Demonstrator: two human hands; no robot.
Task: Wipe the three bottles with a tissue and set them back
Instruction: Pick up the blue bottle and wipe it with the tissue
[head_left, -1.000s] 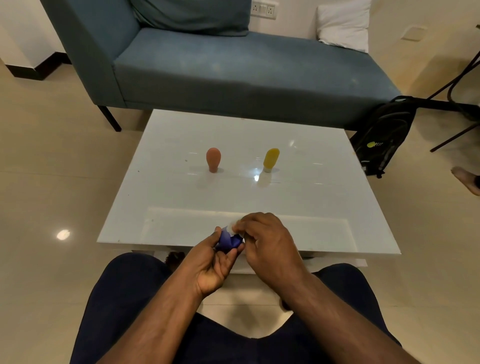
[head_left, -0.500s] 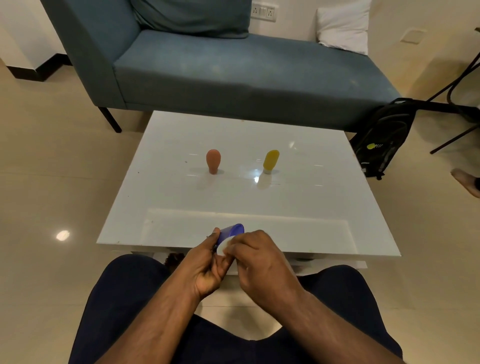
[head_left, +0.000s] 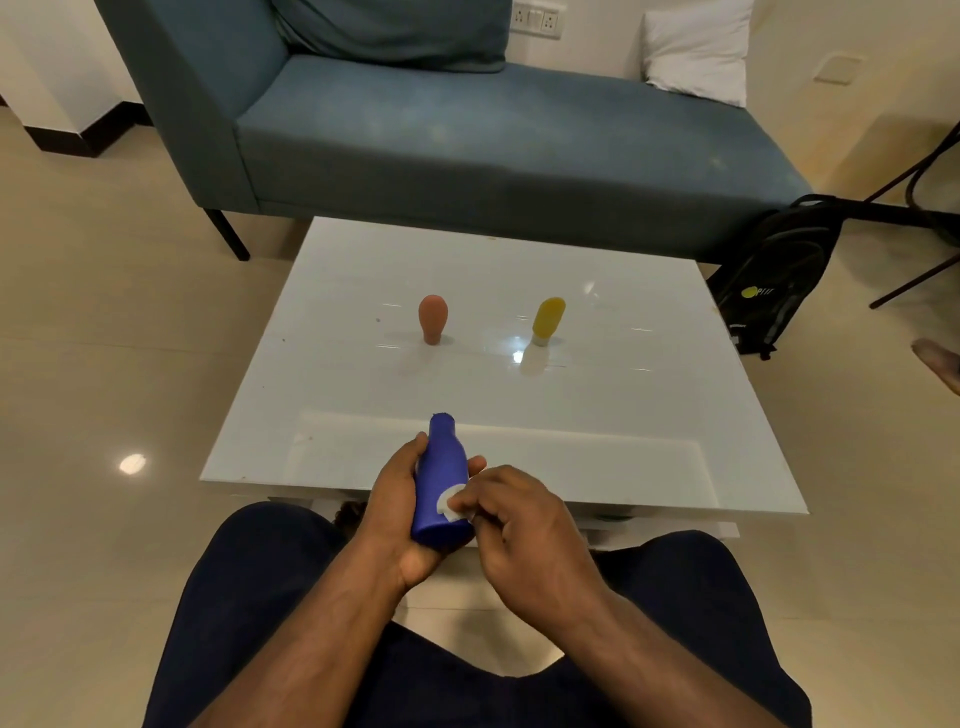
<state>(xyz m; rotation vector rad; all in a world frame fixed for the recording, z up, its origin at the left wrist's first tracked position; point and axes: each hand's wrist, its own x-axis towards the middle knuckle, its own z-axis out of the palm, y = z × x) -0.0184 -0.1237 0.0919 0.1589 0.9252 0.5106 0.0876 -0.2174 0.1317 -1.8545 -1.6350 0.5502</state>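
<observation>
My left hand (head_left: 397, 512) grips a blue bottle (head_left: 440, 478) over the near edge of the white table (head_left: 623, 415), its narrow end pointing away from me. My right hand (head_left: 519, 525) pinches a small wad of white tissue (head_left: 451, 503) against the bottle's lower side. Most of the tissue is hidden under my fingers. An orange bottle (head_left: 432, 318) and a yellow bottle (head_left: 546, 319) stand on their caps, side by side, in the middle of the table, well beyond both hands.
A blue sofa (head_left: 467, 140) stands behind the table with a white pillow (head_left: 696, 49) at its right end. A black backpack (head_left: 774, 275) leans at the table's right rear corner, beside dark chair legs (head_left: 914, 182). Someone's foot (head_left: 940, 361) shows at the right edge.
The blue bottle has turned in my left hand from bunched and mostly hidden to lengthwise with its narrow end forward. My right hand with the tissue has slid down toward the bottle's base.
</observation>
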